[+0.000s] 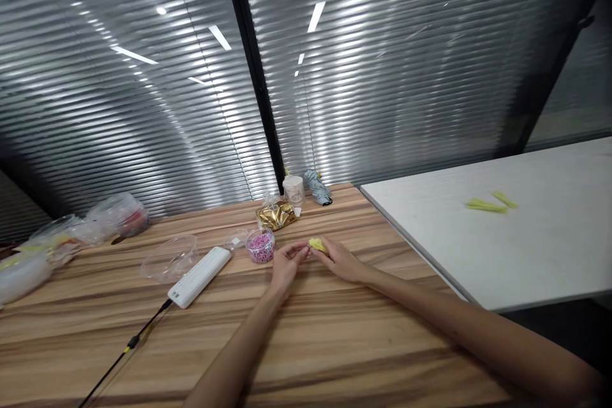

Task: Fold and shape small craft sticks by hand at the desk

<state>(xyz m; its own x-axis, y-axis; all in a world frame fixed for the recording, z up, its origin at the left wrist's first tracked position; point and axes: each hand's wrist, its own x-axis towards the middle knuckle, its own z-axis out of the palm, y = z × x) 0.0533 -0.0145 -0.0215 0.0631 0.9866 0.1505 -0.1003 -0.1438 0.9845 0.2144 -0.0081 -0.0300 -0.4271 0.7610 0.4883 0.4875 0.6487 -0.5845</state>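
Note:
My right hand (pixel 343 261) is closed around a small yellow bundle (pixel 317 244), whose top end shows above the fingers; the rest is hidden in the grip. My left hand (pixel 288 262) meets it at the fingertips, thumb and fingers pinched together. What lies in that pinch is too small to make out. Just left of my left hand stands a clear round tub (pixel 261 246) filled with small pink and purple pieces. Both hands are above the wooden table (pixel 335 338).
Left of the tub are a clear lid (pixel 236 240), a white power strip (pixel 199 276) with a black cable and a clear bowl (pixel 171 258). Behind stand a gold packet (pixel 276 214), a paper cup (pixel 293 190) and a grey-blue bundle (pixel 318 188). Yellow strips (pixel 486 206) lie on the white table (pixel 540 255).

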